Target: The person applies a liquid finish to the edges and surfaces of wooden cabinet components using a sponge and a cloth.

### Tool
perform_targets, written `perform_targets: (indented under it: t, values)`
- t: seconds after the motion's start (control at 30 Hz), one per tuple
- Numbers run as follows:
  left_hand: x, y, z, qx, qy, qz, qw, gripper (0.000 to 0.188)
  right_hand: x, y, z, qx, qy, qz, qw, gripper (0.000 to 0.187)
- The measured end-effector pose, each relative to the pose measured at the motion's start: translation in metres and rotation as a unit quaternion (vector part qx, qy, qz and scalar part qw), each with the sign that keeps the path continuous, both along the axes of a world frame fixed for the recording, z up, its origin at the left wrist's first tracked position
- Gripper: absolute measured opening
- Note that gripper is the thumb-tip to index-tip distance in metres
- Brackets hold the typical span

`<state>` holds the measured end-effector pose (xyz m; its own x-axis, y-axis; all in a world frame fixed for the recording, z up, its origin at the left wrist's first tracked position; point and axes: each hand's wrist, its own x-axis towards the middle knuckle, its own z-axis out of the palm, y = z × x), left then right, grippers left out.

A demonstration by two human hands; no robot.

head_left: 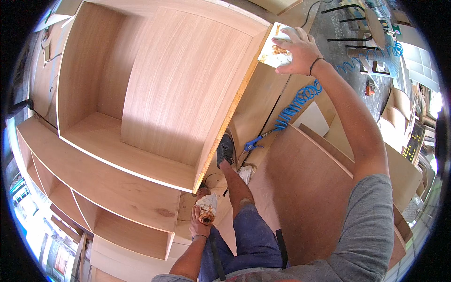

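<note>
A large open wooden cabinet [178, 80] lies before me, its right edge [231, 110] coated yellow-brown along its length. At the far end of that edge, my right hand [303, 50] is closed on a flat white scraper-like piece [277, 57] smeared with brown, glue-like stuff. Its lower side, against the cabinet corner, is hidden. Low down by my legs, my left hand [197, 226] is wrapped round a white container [207, 205] caked with brown residue. The container's dark round opening faces up toward me, near the cabinet's near corner but apart from it.
A second cabinet with compartments [112, 188] stands at the left. To the right lean brown panels [305, 197]. A coiled blue air hose [300, 101] with a blue air gun [253, 144] lies beyond my foot. Black-legged stools [352, 28] stand at the far right.
</note>
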<state>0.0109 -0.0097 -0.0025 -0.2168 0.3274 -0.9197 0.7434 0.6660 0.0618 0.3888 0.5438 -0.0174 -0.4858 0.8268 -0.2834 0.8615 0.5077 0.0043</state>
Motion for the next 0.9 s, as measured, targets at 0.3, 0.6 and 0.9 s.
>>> perform_targets:
  t: [0.3,0.6,0.9]
  values:
    - [-0.004,-0.007,-0.005,0.023,-0.002,-0.002,1.000,0.097,-0.006,-0.015,-0.010,-0.013,0.052,-0.016,0.998,0.084]
    - [-0.003,0.006,0.001,0.004,0.006,0.008,1.000,0.096,-0.004,-0.014,-0.009,-0.011,0.024,-0.014,1.000,0.084]
    - [-0.007,0.006,0.002,0.020,0.010,0.012,1.000,0.096,-0.007,-0.015,0.019,-0.064,-0.058,-0.037,0.996,0.082]
